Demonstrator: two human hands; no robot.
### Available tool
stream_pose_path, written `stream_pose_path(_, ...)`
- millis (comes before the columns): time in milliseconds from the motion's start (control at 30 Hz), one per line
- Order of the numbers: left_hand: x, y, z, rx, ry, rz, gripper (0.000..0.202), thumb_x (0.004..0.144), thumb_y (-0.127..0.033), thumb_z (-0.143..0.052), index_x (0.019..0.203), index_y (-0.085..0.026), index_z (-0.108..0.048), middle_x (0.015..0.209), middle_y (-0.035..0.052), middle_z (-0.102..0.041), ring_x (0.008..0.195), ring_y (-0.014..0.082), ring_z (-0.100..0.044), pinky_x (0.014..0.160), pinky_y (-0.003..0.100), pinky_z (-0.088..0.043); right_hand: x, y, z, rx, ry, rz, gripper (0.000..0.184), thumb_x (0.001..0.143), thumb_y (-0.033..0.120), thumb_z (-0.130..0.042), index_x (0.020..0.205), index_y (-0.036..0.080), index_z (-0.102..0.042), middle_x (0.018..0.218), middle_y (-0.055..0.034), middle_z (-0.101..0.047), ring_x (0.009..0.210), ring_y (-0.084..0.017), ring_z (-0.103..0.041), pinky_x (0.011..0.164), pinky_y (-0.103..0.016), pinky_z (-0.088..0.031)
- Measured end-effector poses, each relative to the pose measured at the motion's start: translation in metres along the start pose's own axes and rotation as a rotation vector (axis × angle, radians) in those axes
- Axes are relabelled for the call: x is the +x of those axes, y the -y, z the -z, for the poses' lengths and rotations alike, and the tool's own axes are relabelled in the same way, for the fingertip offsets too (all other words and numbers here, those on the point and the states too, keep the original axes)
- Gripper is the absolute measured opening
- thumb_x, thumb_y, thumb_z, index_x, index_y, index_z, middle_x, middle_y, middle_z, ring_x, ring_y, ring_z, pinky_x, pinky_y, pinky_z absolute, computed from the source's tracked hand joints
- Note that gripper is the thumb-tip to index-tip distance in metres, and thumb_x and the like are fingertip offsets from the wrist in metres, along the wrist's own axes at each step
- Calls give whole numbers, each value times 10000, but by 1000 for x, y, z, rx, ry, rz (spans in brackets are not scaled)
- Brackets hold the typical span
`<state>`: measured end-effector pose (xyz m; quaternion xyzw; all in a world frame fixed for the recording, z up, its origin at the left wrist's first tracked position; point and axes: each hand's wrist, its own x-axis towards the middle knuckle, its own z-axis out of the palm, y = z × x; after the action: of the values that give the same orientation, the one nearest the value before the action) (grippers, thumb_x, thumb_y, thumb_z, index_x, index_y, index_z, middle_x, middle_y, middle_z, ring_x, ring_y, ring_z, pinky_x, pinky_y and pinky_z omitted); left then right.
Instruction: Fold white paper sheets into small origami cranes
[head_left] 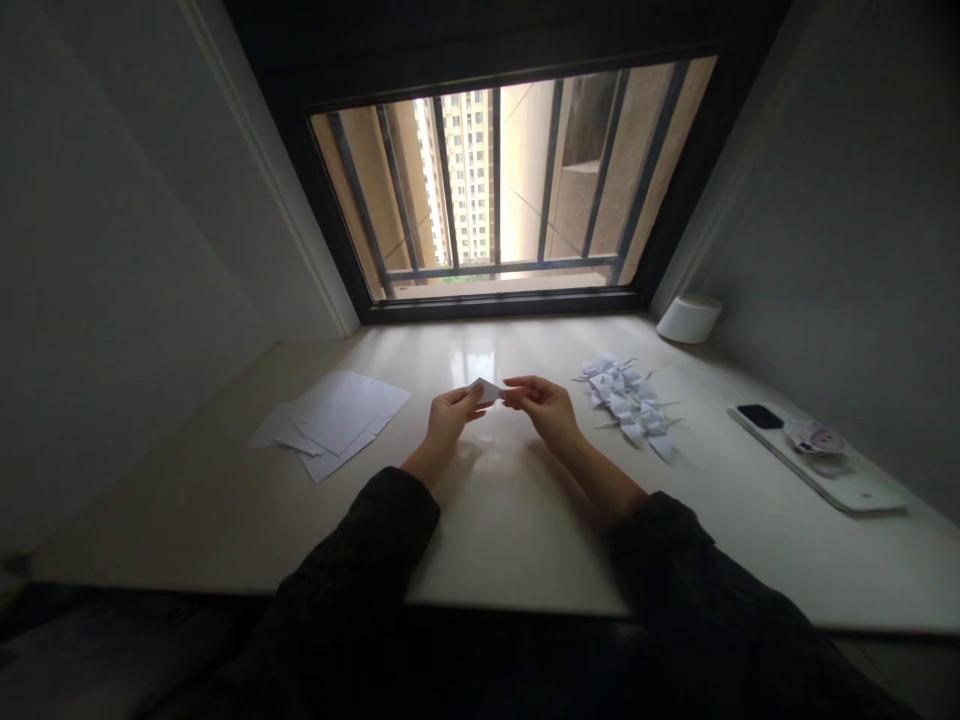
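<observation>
A small folded piece of white paper [486, 388] is held up between my two hands, above the middle of the sill. My left hand [451, 414] pinches its left side between thumb and fingers. At its right corner, the fingertips of my right hand [546, 404] close on the paper. To the right lies a pile of several folded white paper cranes [622, 398]. On the left rests a loose stack of white paper sheets [341, 415]. The underside of the folded piece is hidden.
The pale, glossy window sill [510, 540] ends at a front edge near my sleeves. A white phone [844, 485] with a round grip lies at the right. A white cylindrical object [690, 318] stands in the back right corner, beside a dark-framed barred window [495, 305].
</observation>
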<state>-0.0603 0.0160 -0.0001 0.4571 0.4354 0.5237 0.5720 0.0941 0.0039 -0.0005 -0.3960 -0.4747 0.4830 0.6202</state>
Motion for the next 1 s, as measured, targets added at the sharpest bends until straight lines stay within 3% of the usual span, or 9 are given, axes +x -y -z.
stream_pose_path(167,-2,1,-3,46,-60,-42,430,628,-540,-724,766,-133,-712,779,98,-714,754,224,-679,669,312,-489,0,-4,-1,-24,36,24,347,612,412,-760,885,201,-719,595,17,-667,595,-151,-638,706,-343,-533)
stream_pose_path(400,-1,8,-7,156,-124,-164,353,661,-496,-705,732,-151,-712,719,69,-704,711,196,-658,619,274,-457,-4,-12,-2,-251,39,54,376,680,487,-695,939,217,-734,863,-58,-735,745,-193,-658,682,-319,-514)
stream_pose_path(667,-7,10,-13,380,-163,-362,253,741,-429,-641,707,-189,-712,669,26,-688,633,159,-601,599,256,-432,-2,-18,0,-174,-124,-66,384,528,497,-784,717,164,-752,640,-61,-710,588,-170,-614,573,-289,-486)
stream_pose_path(800,-6,7,-15,361,-167,-357,239,765,-402,-616,707,-187,-702,672,29,-693,652,168,-623,615,262,-438,-2,-14,-2,-117,-80,-53,339,545,464,-791,706,168,-752,579,-48,-688,524,-142,-581,533,-279,-474)
stream_pose_path(1000,-1,5,-8,303,-183,-265,261,725,-430,-658,696,-174,-704,655,40,-693,649,179,-638,602,261,-430,-2,-10,-2,-97,-1,8,343,599,441,-767,836,193,-759,691,-59,-731,614,-183,-653,622,-332,-527)
